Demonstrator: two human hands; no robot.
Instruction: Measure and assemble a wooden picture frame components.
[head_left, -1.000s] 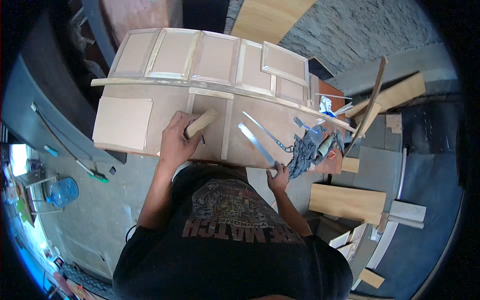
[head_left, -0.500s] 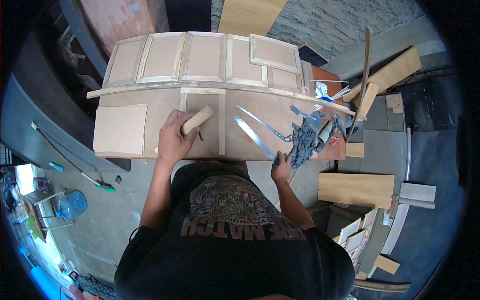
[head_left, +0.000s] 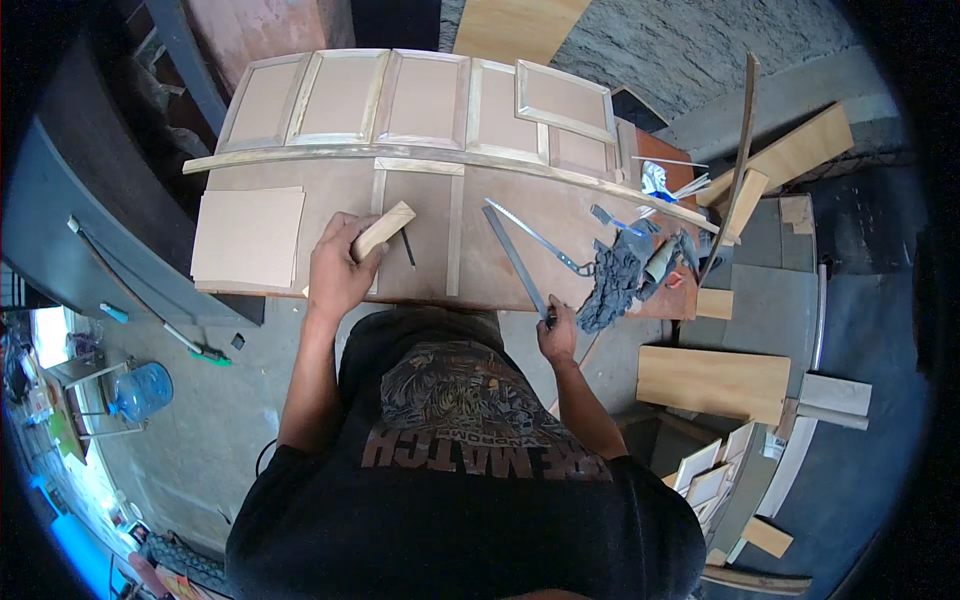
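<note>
My left hand (head_left: pixel 342 262) is closed around a short wooden block (head_left: pixel 384 230), held over the worktable (head_left: pixel 330 205). Beside the block a dark, thin pencil-like stick (head_left: pixel 408 249) lies on the tabletop. At the table's front edge my right hand (head_left: pixel 557 332) grips the near end of a long flat metal blade (head_left: pixel 515 258); its exact kind is unclear. A narrow toothed saw blade (head_left: pixel 535 235) rests just beyond it. A crumpled dark grey cloth (head_left: pixel 612 275) sits to the right of that hand. Pale wooden strips (head_left: pixel 455 235) form a frame shape between my hands.
Several framed panels (head_left: pixel 422 100) line the table's back, behind a long wooden batten (head_left: pixel 400 155). Stacked thin sheets (head_left: pixel 248 236) lie at the left. Boards (head_left: pixel 715 383) stand at the right; a blue water jug (head_left: pixel 142 390) is at the lower left.
The metal blade has turned steeper and looks darker, its far end swung slightly up and right. The wooden block has shifted slightly up and left with my left hand. The whole view has shifted a little.
</note>
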